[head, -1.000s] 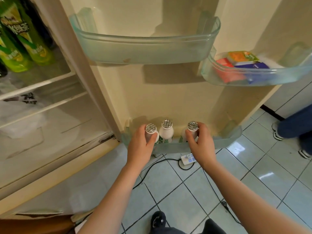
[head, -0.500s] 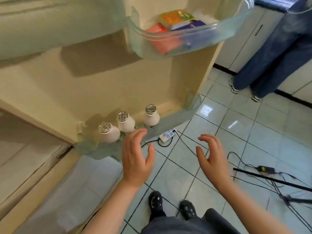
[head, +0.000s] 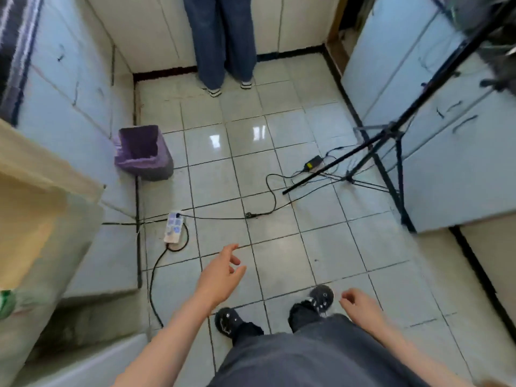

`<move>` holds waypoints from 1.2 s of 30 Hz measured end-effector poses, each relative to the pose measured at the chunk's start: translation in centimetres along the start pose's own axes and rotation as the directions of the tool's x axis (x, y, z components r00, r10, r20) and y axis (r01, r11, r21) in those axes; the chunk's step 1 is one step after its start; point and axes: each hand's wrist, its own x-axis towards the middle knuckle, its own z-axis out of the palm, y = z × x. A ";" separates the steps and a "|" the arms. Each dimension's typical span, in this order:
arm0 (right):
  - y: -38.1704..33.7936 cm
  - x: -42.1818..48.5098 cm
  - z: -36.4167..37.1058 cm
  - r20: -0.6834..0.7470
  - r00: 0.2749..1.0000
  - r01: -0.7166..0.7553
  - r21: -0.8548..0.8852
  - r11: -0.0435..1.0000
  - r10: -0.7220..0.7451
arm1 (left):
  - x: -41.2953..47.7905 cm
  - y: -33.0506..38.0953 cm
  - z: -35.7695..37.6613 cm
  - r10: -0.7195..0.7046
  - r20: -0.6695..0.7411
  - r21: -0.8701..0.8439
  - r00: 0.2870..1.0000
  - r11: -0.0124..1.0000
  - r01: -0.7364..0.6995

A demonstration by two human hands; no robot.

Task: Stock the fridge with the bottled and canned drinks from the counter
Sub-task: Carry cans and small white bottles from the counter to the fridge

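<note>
I look down at a tiled kitchen floor. My left hand [head: 220,272] hangs over the tiles with loose fingers and holds nothing. My right hand [head: 360,304] sits lower right above my knee, fingers relaxed, also holding nothing. The cream edge of the open fridge door [head: 30,208] fills the far left. No bottles, cans or counter top are in view, apart from a blurred green scrap [head: 5,303] at the left edge.
A white power strip [head: 173,227] and black cables [head: 251,215] lie on the floor ahead. A purple-lined bin [head: 142,152] stands by the left cabinets. A black tripod [head: 388,152] stands at the right. Another person's legs [head: 223,43] stand at the far wall.
Both hands let go of the small white bottles in the door's bottom shelf and drew back. My view swung right, away from the fridge door, to the kitchen floor.
</note>
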 end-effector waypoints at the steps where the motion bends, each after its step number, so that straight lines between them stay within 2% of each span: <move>1: 2.1 0.1 -0.6 0.023 0.999 -0.045 0.014 0.999 0.045 | 0.9 1.1 1.3 -0.043 0.054 -0.002 0.998 0.999 0.044; 4: 7.7 0.4 -3.1 0.047 0.989 -0.141 0.076 0.987 0.138 | 3.3 4.1 5.6 -0.247 0.229 0.041 0.942 0.969 0.244; 6: 11.2 1.0 -4.9 0.058 0.983 -0.184 0.141 0.973 0.177 | 4.8 6.2 8.5 -0.329 0.294 0.145 0.897 0.943 0.299; 9: 16.5 2.3 -8.1 0.053 0.977 -0.212 0.209 0.955 0.205 | 7.0 10.5 13.1 -0.328 0.345 0.283 0.880 0.930 0.235; 15: 27.2 2.9 -14.1 -0.013 0.942 -0.306 0.369 0.878 0.334 | 9.9 25.0 23.1 -0.187 0.393 0.314 0.900 0.947 0.060; 18: 30.9 2.1 -15.5 -0.017 0.911 -0.338 0.543 0.769 0.412 | 11.1 32.1 27.4 -0.094 0.487 0.325 0.868 0.942 -0.080; 21: 33.8 1.7 -16.4 0.002 0.874 -0.361 0.674 0.644 0.486 | 13.5 38.3 31.4 -0.025 0.588 0.399 0.808 0.878 -0.264; 25: 37.7 2.0 -16.2 0.131 0.819 -0.434 0.779 0.453 0.559 | 17.8 45.1 37.4 -0.058 0.696 0.525 0.715 0.721 -0.452; 30: 43.1 1.2 -18.7 0.302 0.660 -0.507 0.854 0.112 0.688 | 22.6 55.1 46.1 -0.153 0.739 0.624 0.655 0.523 -0.581; 34: 47.8 1.9 -23.4 0.306 0.573 -0.408 0.911 -0.059 0.761 | 22.1 66.0 55.0 -0.063 0.824 0.536 0.563 0.411 -0.738; 36: 49.8 2.5 -25.7 0.295 0.545 -0.344 0.932 -0.112 0.785 | 20.6 70.5 59.4 -0.023 0.876 0.466 0.482 0.300 -0.832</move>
